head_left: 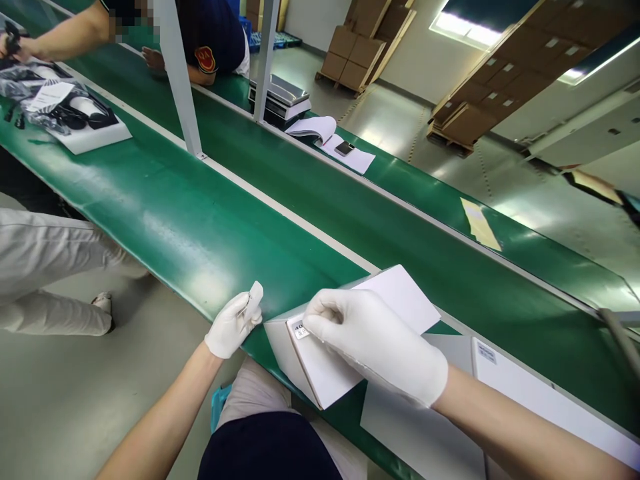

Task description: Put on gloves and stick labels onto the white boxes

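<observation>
My right hand (pixel 373 340), in a white glove, presses its fingertips on a small printed label (pixel 301 329) at the near corner of a white box (pixel 330 373) that tilts over the green belt's (pixel 210 220) near edge. The box's lid flap (pixel 405 297) stands open behind the hand. My left hand (pixel 235 321), also gloved, hovers just left of the box with its fingers pinched on a small thin piece I cannot make out. More white boxes (pixel 530 397) lie to the right under my forearm.
Far left, a white box (pixel 95 137) holds black cables and a plastic bag (pixel 43 93). Another person leans over the far belt, arm (pixel 65 33) stretched left. A scale (pixel 280 97), open booklet (pixel 315 127), phone (pixel 344 148), metal posts (pixel 177 73) and stacked cardboard cartons (pixel 505 73) are beyond.
</observation>
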`<state>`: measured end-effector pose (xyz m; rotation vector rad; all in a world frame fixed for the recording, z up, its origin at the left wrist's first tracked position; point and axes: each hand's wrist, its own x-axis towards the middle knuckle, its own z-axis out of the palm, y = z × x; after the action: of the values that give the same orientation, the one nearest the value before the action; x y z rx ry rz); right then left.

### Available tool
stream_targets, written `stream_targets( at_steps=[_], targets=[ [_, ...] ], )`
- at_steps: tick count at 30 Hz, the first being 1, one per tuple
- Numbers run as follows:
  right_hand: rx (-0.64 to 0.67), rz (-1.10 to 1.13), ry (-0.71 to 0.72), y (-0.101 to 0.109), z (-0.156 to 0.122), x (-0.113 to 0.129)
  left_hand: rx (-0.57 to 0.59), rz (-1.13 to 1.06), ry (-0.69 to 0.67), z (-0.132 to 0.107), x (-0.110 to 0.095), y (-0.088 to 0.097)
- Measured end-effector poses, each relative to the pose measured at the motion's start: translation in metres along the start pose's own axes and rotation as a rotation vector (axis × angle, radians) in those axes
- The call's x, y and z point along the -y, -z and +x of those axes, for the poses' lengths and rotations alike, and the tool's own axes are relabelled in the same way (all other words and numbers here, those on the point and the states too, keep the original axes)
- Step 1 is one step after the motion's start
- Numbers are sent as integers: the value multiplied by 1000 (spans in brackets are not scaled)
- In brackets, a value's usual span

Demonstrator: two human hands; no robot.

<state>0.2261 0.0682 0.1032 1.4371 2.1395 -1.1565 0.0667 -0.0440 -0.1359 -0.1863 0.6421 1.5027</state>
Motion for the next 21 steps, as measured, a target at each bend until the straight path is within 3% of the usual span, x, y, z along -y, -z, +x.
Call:
stream_targets(
  at_steps=[15,19,21],
  targets=[
    [-54,-8,19,-9,-3,-3,14,66,-33,2,-1,5],
    [-203,-259,57,-18,-6,4,-4,58,-21,0,-3,2],
    [-216,-453,4,-19,-9,9,-20,44,-16,0,-4,0]
  ],
)
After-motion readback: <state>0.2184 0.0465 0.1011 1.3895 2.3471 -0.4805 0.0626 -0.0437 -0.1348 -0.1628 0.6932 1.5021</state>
